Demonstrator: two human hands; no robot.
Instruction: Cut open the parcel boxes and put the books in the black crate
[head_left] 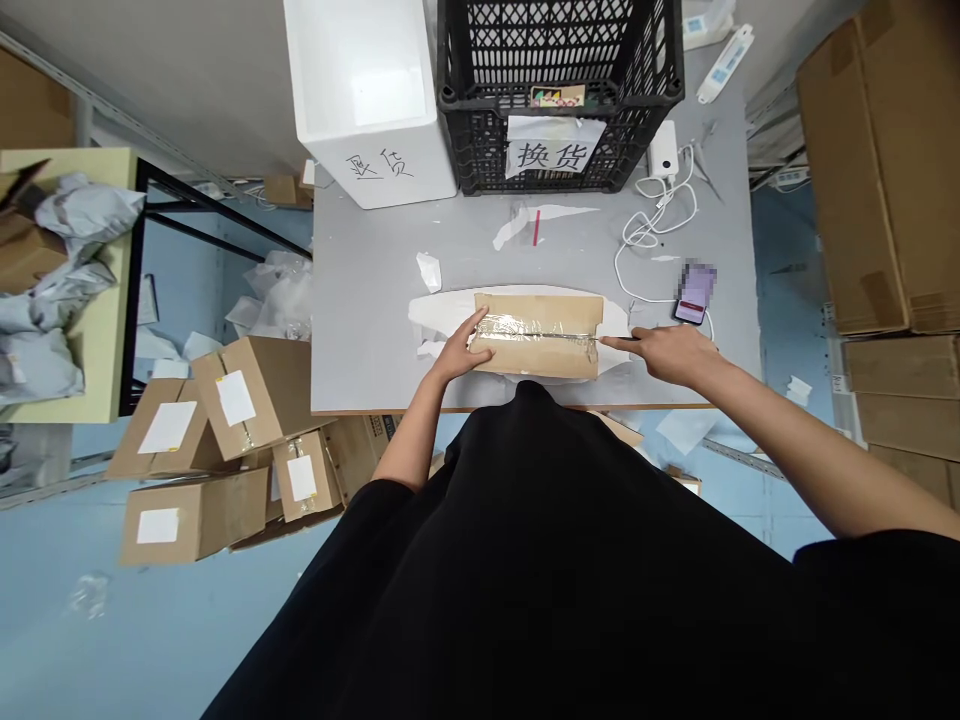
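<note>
- Flat brown cardboard parcel [536, 335] on white foam sheet [431, 312], with clear tape along top seam
- Left hand [459, 350] on parcel's left end, fingers open and lying flat, no grip
- Right hand [671, 355] just beside parcel's right end, index finger [616, 342] stretched to the tape, other fingers loosely curled, nothing held
- Behind parcel: black plastic crate [559, 100], white foam box [367, 100]
- Right of parcel: smartphone [694, 295], white cable [652, 225]

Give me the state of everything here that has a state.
Left hand, flat on the parcel.
Right hand, index finger extended toward the parcel's taped seam.
Cardboard parcel, closed, clear tape across its seam.
Phone, screen lit.
White cable, loosely looped.
Cartons on the floor, taped shut, white labels on.
</note>
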